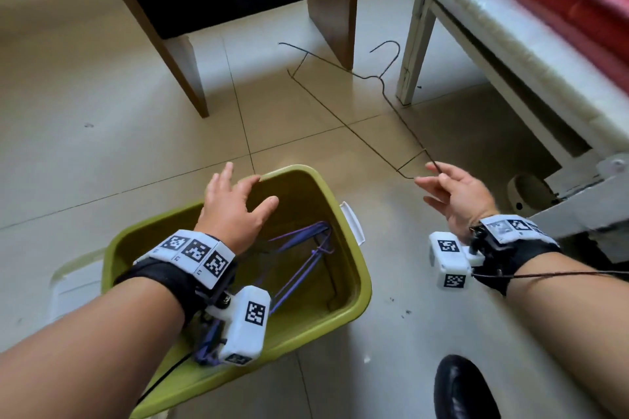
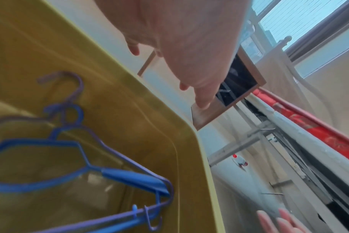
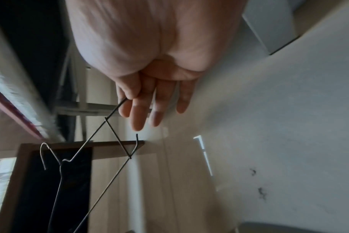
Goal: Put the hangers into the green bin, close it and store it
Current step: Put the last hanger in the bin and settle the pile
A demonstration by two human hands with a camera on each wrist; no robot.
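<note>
The green bin [image 1: 354, 286] stands open on the tiled floor, with purple and blue hangers [image 1: 306, 241] lying inside it. My left hand [image 1: 238, 201] hovers over the bin's far rim with fingers spread, holding nothing; whether it touches the rim is unclear. Right of the bin, my right hand [image 1: 442, 184] pinches one end of a thin dark wire hanger [image 1: 405, 122] between thumb and forefinger. The wire stretches away towards the table leg. The right wrist view shows the same pinch on the wire hanger [image 3: 118, 137]. The left wrist view shows the hangers [image 2: 130, 175] against the bin wall [image 2: 149, 118].
A translucent lid [image 1: 75, 282] lies on the floor left of the bin. Wooden table legs [image 1: 190, 78] stand ahead, and a white bed frame [image 1: 415, 44] with red bedding runs along the right. My black shoe [image 1: 463, 388] is at the bottom.
</note>
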